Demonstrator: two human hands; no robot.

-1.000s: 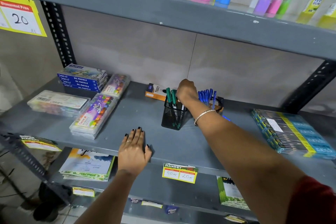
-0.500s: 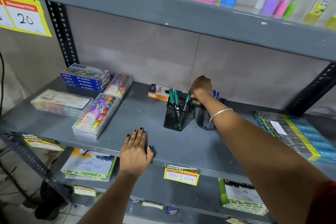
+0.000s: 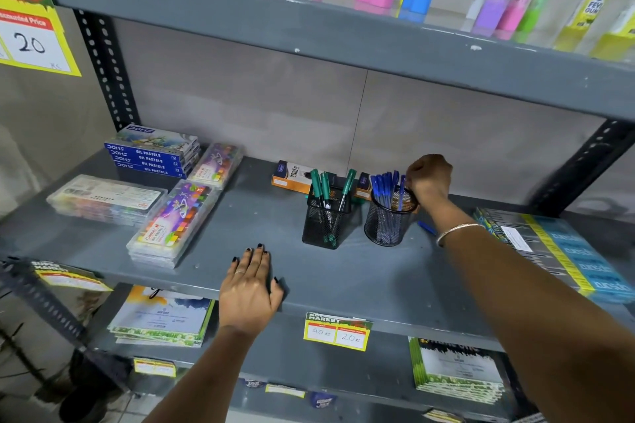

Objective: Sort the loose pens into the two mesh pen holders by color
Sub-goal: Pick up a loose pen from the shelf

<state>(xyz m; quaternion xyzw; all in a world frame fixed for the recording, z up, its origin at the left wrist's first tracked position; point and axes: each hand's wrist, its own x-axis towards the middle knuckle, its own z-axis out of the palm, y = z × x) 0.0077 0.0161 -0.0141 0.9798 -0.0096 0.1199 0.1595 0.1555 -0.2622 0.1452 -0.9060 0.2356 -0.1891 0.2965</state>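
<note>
A square black mesh holder [image 3: 326, 227] on the grey shelf [image 3: 343, 285] holds three green pens [image 3: 324, 187]. To its right, a round black mesh holder [image 3: 386, 227] is full of blue pens [image 3: 383, 189]. My right hand [image 3: 429, 178] hovers at the round holder's back right rim. Its fingers are curled shut and touch the rim beside the nearest blue pen, and I see nothing clearly held in them. One loose blue pen [image 3: 426, 227] lies on the shelf right of the round holder, partly behind my wrist. My left hand [image 3: 249, 288] rests flat on the shelf's front edge.
Orange pen boxes [image 3: 292, 178] lie behind the holders. Oil pastel boxes [image 3: 153, 153] and clear crayon cases [image 3: 175, 220] fill the shelf's left side, and flat packs [image 3: 563, 251] lie at the right. An upper shelf [image 3: 343, 34] hangs overhead. A price tag [image 3: 336, 331] hangs below the front edge.
My right hand moved right, from above the square holder past the round holder to its back right rim. A third green pen now stands in the square holder. The left hand stayed put.
</note>
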